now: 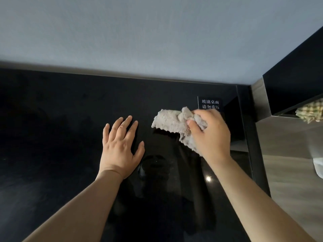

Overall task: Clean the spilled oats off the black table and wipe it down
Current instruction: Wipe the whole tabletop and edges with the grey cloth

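Head view: the right hand (208,135) grips a bunched grey cloth (172,122) on the black desk (52,128). The left hand (120,145) rests flat beside it, fingers spread.

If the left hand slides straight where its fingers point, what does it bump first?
Probably the grey wall behind the black table; the left hand seems to pass just left of the cloth, though that's close.

The glossy black table (52,128) is sitting against the grey wall (139,32). The left hand (120,145) is lying flat on it, fingers spread. Near the far right corner a small black sign (210,104) with white characters is standing. The right hand (209,135) is gripping the grey cloth (171,122) low over the table, contact unclear.
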`<state>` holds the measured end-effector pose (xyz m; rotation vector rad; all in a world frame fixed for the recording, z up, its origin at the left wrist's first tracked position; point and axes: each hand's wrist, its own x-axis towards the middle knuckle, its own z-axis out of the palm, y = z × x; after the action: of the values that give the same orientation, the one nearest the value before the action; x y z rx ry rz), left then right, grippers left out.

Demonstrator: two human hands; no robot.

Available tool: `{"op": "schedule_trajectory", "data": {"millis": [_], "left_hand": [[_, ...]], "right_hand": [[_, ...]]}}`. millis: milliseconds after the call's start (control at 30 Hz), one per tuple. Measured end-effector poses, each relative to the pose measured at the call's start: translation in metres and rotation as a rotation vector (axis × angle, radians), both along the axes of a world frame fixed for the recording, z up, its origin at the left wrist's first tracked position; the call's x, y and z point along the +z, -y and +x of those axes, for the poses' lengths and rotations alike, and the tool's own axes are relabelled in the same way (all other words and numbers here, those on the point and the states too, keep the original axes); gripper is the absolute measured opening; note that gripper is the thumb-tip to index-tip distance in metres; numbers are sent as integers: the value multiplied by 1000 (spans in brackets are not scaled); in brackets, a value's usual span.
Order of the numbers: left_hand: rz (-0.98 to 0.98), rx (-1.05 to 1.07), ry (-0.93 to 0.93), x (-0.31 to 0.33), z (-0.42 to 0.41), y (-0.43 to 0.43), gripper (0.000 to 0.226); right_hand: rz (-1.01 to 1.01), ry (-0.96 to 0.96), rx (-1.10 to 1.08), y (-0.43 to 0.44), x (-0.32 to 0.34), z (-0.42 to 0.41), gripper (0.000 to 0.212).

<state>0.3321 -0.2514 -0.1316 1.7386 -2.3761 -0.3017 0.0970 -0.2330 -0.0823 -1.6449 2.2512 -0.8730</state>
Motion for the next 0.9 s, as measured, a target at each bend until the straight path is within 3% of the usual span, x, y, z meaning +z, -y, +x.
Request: {"op": "schedule_trajectory", "data": {"millis": [67,167,300,400,500,633,733,900], "left_hand": [[-3,-2,1,0,0,-1,62],[-7,-4,4,-2,1,-1,62],[-4,-6,9,-3,1,0,63],[-1,0,11,-2,0,-1,64],[2,2,13,-2,0,-1,66],[-8,1,-7,-3,-1,-1,67],[-24,4,-19,-4,0,-1,68],[-30,6,-16,-6,1,-2,69]], "right_hand": [[-20,-75,-40,30,-2,-11,31],[127,-97,-88,64,-21,-19,35],[104,-217,-35,30,-37,2,24],[52,-173,-21,-27,-34,20,14],[125,-56,-8,-80,-24,30,9],[90,71,-82,-100,-8,33,20],[-34,-43,-156,-61,-6,21,21],[153,-223,-237,-9,-30,15,21]]}}
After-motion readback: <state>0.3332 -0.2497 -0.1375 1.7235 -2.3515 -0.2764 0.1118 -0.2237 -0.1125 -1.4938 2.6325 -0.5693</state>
